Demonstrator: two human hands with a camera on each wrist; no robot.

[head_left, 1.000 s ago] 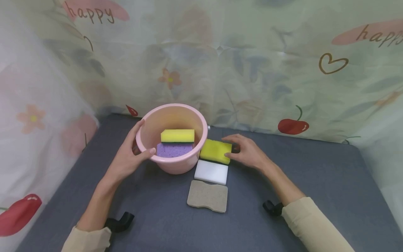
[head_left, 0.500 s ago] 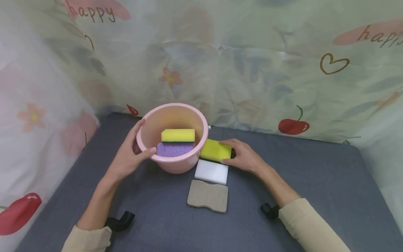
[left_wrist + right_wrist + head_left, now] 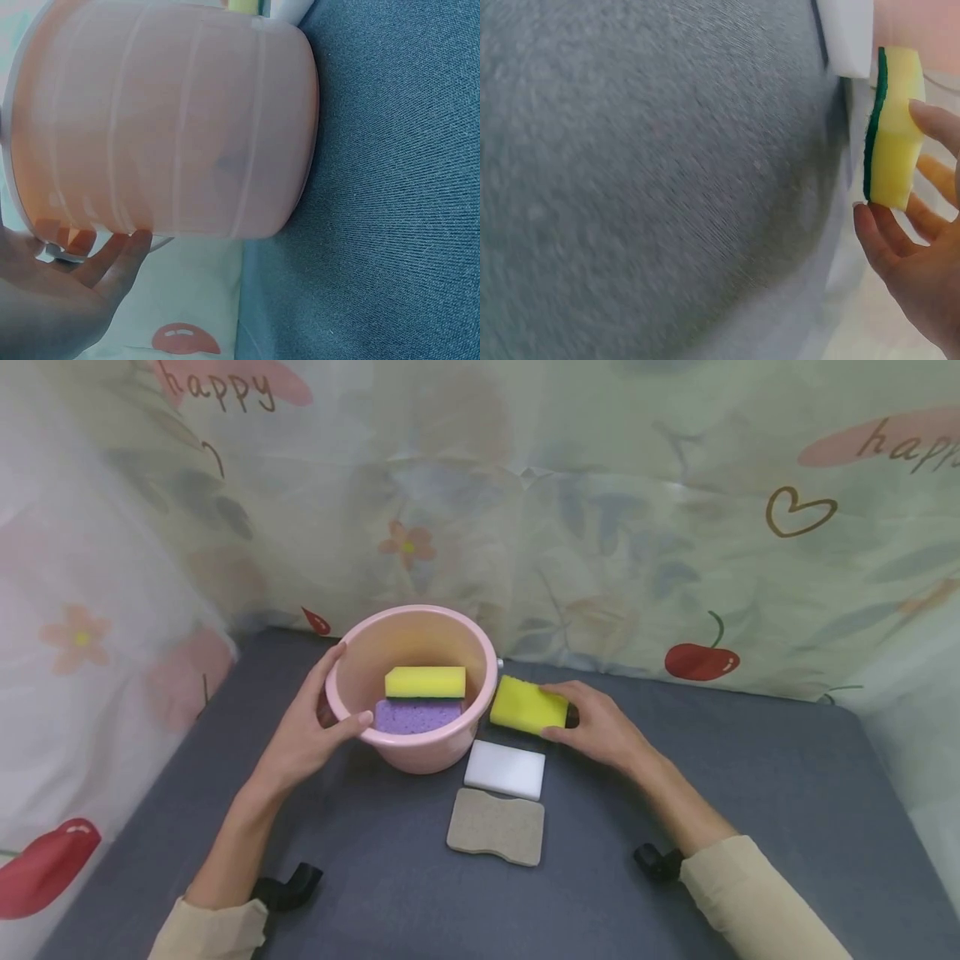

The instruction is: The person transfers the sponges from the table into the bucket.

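Observation:
My left hand [image 3: 303,727] grips the left rim of a pink bucket [image 3: 423,753], thumb over the near edge and fingers along the outer wall. Inside the bucket, a yellow sponge with a dark underside [image 3: 425,682] lies on top of a purple sponge [image 3: 417,716]. Just right of the bucket, my right hand [image 3: 600,724] pinches a yellow sponge [image 3: 527,705] between thumb and fingers. In the right wrist view this sponge [image 3: 897,135] shows a dark green scouring layer and is held off the cloth.
A white sponge block [image 3: 505,770] lies on the dark cloth-covered table [image 3: 360,885], in front of the held sponge. Nearer still is a flat grey-beige pad with curved-in sides [image 3: 496,827]. A patterned curtain [image 3: 585,552] stands behind and at both sides.
My right hand has closed on the yellow sponge beside the bucket, then lifted it and drawn it slightly right, away from the bucket and the white block. My left hand stays on the rim.

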